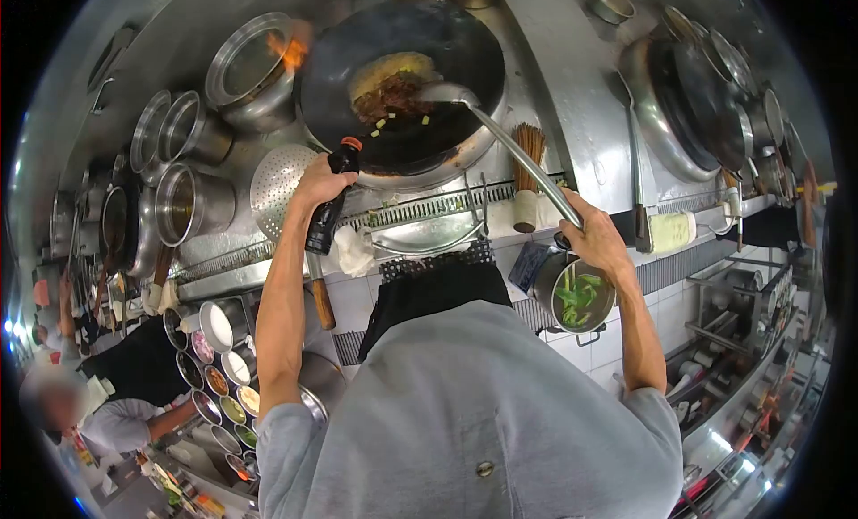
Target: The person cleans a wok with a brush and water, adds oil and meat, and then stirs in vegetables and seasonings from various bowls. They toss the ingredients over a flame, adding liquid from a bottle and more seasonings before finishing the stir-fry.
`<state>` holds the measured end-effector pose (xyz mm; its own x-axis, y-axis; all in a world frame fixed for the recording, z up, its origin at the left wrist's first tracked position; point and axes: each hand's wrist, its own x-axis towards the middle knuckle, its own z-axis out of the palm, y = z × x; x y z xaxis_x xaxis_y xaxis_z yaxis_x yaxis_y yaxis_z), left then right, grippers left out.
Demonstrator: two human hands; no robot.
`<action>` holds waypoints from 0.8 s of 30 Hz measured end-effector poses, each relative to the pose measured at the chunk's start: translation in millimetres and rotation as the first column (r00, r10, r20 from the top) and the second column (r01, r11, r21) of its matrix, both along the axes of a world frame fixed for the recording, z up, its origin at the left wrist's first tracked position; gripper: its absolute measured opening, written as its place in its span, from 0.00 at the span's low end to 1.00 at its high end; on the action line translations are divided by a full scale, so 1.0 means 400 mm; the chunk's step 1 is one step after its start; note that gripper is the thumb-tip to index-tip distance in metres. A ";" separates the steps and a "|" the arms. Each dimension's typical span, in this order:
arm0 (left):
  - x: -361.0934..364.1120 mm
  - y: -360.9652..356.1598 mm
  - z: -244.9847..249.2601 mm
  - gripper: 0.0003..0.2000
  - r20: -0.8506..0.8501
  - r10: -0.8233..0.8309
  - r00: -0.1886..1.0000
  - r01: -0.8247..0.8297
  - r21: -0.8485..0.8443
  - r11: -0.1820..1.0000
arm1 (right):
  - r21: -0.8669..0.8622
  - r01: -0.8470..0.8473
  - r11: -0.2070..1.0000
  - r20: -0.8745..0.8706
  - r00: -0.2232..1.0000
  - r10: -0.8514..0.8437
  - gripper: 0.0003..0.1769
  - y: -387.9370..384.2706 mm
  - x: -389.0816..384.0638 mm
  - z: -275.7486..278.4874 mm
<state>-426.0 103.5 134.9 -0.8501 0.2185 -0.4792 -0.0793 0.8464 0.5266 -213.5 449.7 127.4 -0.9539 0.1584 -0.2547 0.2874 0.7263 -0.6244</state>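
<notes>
My left hand (322, 181) is wrapped round a dark bottle (327, 217) with an orange-red cap, held upright near the stove's front edge. In my right hand (597, 236) is the long handle of a metal ladle (527, 166). The ladle's bowl rests in a large black wok (447, 50), against a heap of browned food (391, 97) with a few pale green pieces beside it. What lies inside the ladle's bowl cannot be made out. Just below my right hand is a metal pot (547, 291) holding green vegetables (579, 297).
A perforated skimmer (273, 184) and a white cloth (354, 251) lie left of the wok. A bamboo brush (527, 157) stands to its right. Orange flame (288, 50) shows beside the wok. Several metal pots (192, 211) and small ingredient bowls (215, 326) are at left, near another person (125, 421).
</notes>
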 end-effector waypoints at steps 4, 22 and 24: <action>0.088 -0.038 -0.043 0.28 -0.229 0.245 0.942 -0.192 0.233 0.953 | 0.220 -0.173 0.960 0.067 0.984 0.162 0.28 -0.006 -0.090 -0.041; 1.218 -0.753 0.052 0.23 -0.385 0.427 -0.818 -0.513 0.824 -0.239 | -0.289 0.061 0.955 -0.018 0.997 -0.069 0.24 -0.432 -0.267 -0.035; 1.267 -0.850 0.144 0.24 -0.532 0.242 -0.811 -0.583 0.769 -0.262 | -0.123 -0.010 0.992 -0.087 0.996 0.000 0.26 -0.525 -0.271 0.011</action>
